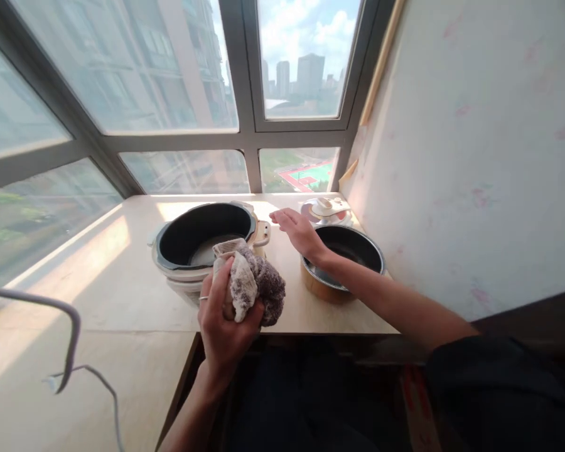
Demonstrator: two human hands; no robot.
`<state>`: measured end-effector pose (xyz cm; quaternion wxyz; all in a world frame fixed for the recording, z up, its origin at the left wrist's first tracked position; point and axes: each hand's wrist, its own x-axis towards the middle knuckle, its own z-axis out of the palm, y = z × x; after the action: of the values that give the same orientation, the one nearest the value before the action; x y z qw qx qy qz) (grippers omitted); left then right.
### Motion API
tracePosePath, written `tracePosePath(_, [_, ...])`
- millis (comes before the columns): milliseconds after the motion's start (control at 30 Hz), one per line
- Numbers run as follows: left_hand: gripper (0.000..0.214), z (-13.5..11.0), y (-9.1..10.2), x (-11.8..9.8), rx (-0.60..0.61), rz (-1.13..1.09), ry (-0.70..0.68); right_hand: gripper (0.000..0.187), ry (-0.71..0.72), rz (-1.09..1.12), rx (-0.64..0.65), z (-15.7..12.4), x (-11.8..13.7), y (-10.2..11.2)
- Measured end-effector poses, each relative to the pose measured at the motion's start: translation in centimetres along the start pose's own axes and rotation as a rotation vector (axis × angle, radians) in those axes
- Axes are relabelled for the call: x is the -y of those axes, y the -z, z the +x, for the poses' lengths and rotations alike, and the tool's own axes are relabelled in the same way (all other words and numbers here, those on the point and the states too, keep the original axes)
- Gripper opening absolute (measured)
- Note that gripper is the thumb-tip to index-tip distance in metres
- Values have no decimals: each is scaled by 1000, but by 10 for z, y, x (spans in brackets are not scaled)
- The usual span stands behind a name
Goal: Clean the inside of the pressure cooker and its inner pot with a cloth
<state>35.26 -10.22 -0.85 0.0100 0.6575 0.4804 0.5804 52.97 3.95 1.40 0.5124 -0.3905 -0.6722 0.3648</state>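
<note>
Bunched in my left hand (228,320) is a cloth (252,282), part pale and part speckled purple-brown. It is held in front of the near right rim of a white cooker body (183,274) with a dark, open inside. My right hand (301,233) reaches over the counter with its fingers stretched out, between the cooker and a round pot, and I see nothing in it. Below my right wrist stands the inner pot (328,289), dark inside with a brownish outside. My forearm hides part of its rim.
Behind the pot lies a lid (327,210) with a pale handle, near the patterned wall (461,157). The pale counter (108,276) runs up to large windows. A grey cable (70,326) loops across the left foreground.
</note>
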Motion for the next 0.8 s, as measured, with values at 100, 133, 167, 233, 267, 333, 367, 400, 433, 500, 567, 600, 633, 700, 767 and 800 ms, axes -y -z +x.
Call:
tracePosePath(100, [66, -12, -26, -12, 77, -89, 38, 42, -108, 241, 45, -59, 23, 24])
tracePosePath(133, [67, -17, -36, -16, 103, -126, 69, 42, -129, 283, 45, -79, 29, 32])
tracePosePath(167, [67, -22, -45, -21, 129, -163, 98, 42, -144, 306, 37, -98, 33, 39])
tracePosePath(233, [67, -36, -62, -31, 187, -230, 132, 41, -183, 306, -3, -135, 37, 52])
tracePosePath(267, [67, -45, -70, -37, 219, -258, 142, 41, -210, 297, -30, -153, 37, 58])
tracePosePath(333, [68, -64, -83, -49, 298, -310, 160, 42, -267, 277, -85, -187, 33, 67])
tracePosePath(367, [69, -73, -90, -56, 344, -336, 171, 44, -293, 262, -117, -203, 30, 71])
tracePosePath(400, [71, -82, -97, -62, 392, -361, 182, 46, -314, 241, -156, -218, 27, 75])
tracePosePath(433, [72, -91, -104, -68, 439, -383, 193, 48, -330, 212, -203, -232, 23, 78])
tracePosePath(500, [72, -105, -121, -81, 536, -418, 206, 49, -355, 144, -330, -258, 12, 87])
tracePosePath(567, [69, -116, -142, -96, 635, -432, 200, 48, -387, 70, -473, -277, -2, 99])
tracePosePath(600, [67, -119, -154, -103, 687, -426, 188, 48, -407, 22, -540, -284, -9, 107])
tracePosePath(633, [66, -122, -167, -110, 737, -411, 173, 49, -433, -37, -601, -290, -16, 114])
tracePosePath(700, [65, -125, -195, -122, 828, -353, 167, 53, -478, -183, -705, -298, -30, 130])
tracePosePath(767, [68, -124, -224, -129, 892, -306, 178, 59, -476, -342, -772, -300, -40, 142])
tracePosePath(800, [69, -123, -238, -131, 908, -290, 193, 61, -449, -417, -777, -299, -44, 146])
